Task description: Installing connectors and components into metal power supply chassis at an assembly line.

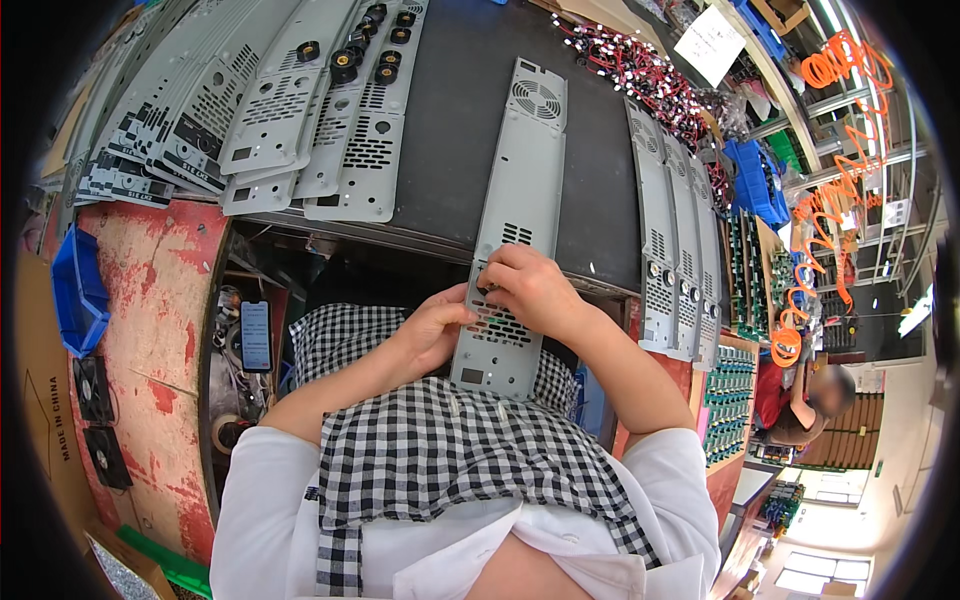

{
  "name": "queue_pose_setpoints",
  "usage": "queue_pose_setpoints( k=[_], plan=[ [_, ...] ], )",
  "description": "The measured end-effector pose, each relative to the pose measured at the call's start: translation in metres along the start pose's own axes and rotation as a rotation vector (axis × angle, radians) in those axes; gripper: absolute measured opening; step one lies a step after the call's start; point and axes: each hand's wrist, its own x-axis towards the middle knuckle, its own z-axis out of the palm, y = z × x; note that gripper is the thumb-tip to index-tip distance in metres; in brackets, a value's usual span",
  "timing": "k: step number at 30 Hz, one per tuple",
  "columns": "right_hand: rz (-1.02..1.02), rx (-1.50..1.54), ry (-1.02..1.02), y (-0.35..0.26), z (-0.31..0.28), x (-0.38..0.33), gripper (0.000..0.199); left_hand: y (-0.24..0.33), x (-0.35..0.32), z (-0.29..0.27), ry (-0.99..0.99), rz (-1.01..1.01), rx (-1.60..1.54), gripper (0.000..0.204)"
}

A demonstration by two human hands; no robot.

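Note:
A long grey metal panel (525,170) with slots and a round fan grille lies in front of me, its near end reaching over the table's edge toward my lap. At its left edge is my left hand (435,325), gripping it with the thumb over the top. My right hand (530,290) rests on the slotted part of the panel, fingers curled and pinched together. A small dark piece shows at those fingertips, mostly hidden, so its kind cannot be made out.
Stacked grey panels (265,110) stand at left, some carrying round black parts (345,65). Finished-looking panels (660,240) lie at right near bundled red wires (640,75). A blue bin (757,180), circuit boards (728,405), a phone (256,337) and another person (800,405) are around.

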Motion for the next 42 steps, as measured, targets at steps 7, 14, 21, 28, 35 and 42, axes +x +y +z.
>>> queue_pose_setpoints(
  k=[7,14,21,28,35,42],
  plan=[
    [0.125,-0.042,-0.118,-0.006,-0.009,0.01,0.022,0.002,-0.005,0.005,0.014,0.001,-0.02,0.044],
    [0.106,-0.246,-0.096,0.0,-0.002,0.012,0.032,-0.001,-0.003,-0.004,-0.036,0.001,-0.031,0.044],
    [0.305,-0.332,0.081,-0.003,0.003,0.012,0.024,0.005,-0.004,0.002,-0.032,0.028,-0.033,0.045],
    [0.122,-0.142,0.129,-0.006,0.009,0.003,0.015,0.004,-0.004,-0.002,-0.016,0.022,-0.012,0.044],
    [0.247,-0.167,0.223,-0.025,-0.005,0.008,0.013,0.005,-0.005,-0.005,-0.013,0.022,-0.032,0.043],
    [0.359,-0.019,-0.055,-0.04,-0.029,0.001,0.022,0.014,-0.003,-0.005,-0.021,0.052,-0.027,0.04]
  ],
)
